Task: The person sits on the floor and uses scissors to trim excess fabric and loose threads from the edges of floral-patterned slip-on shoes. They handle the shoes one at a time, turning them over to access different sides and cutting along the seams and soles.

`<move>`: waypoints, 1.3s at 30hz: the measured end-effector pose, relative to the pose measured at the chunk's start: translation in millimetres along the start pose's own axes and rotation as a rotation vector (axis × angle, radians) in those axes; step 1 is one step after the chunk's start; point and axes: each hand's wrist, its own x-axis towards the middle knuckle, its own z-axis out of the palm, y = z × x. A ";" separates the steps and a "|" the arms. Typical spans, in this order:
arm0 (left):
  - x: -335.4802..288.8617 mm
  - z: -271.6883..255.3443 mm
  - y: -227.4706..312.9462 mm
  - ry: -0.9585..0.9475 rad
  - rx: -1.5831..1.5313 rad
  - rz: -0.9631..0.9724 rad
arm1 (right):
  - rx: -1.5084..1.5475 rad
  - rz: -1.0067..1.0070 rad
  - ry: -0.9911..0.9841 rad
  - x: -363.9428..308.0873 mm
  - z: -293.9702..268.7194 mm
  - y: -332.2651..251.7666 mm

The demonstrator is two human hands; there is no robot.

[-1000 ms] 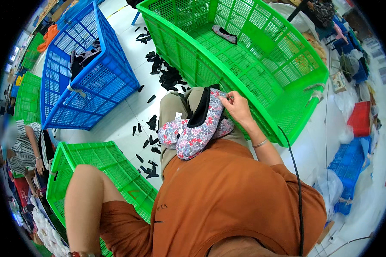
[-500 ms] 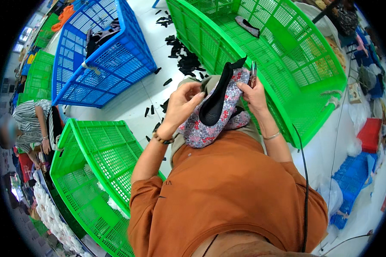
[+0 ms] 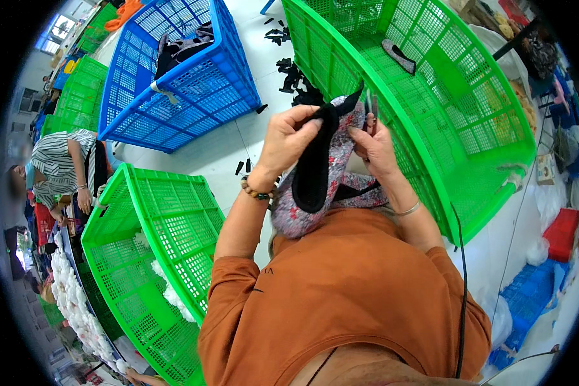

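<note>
A floral grey-and-red slipper (image 3: 294, 215) with a black lining and black edging is held up over my lap, its toe toward me. My left hand (image 3: 288, 140) is closed, thumb and fingers pinching the black edge near the heel. On the opposite side my right hand (image 3: 373, 149) grips the floral heel part. A pair of small metal snips (image 3: 370, 108) also sits in that hand, blades pointing up and smeared by motion. A black strip sticks up from the heel between the hands. Under this slipper, a second floral slipper (image 3: 361, 192) lies on my lap, partly covered.
A large green crate (image 3: 424, 148) at the right holds one slipper (image 3: 399, 56). Several slippers lie in a blue crate (image 3: 193, 96). Another green crate (image 3: 174, 225) stands at the left. Black scraps (image 3: 296, 80) litter the floor. A person in stripes (image 3: 64, 157) works at far left.
My left hand has moved up to the heel and now pinches the black edge. The slipper has tilted more upright, and the snips have shifted slightly left. The whole view has shifted a little.
</note>
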 end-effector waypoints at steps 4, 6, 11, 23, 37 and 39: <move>2.7 -13.6 14.9 0.031 -0.070 -0.105 | -0.141 0.120 -0.062 10.0 14.1 11.2; -4.5 -15.3 7.7 0.060 -0.027 -0.150 | -0.436 -0.197 0.038 18.0 4.5 31.3; -18.5 -8.8 -16.9 0.178 -0.013 -0.171 | -0.756 -0.522 0.125 -1.1 15.3 10.2; -20.2 3.3 -27.9 0.163 0.204 -0.162 | -1.133 -0.838 -0.171 16.5 28.7 -6.8; -20.8 -0.5 -47.2 0.216 -0.080 -0.217 | -0.999 -0.539 0.043 0.0 -4.5 0.5; -19.2 4.9 -46.4 0.245 -0.173 -0.187 | -1.041 -0.503 0.059 -9.3 3.0 0.1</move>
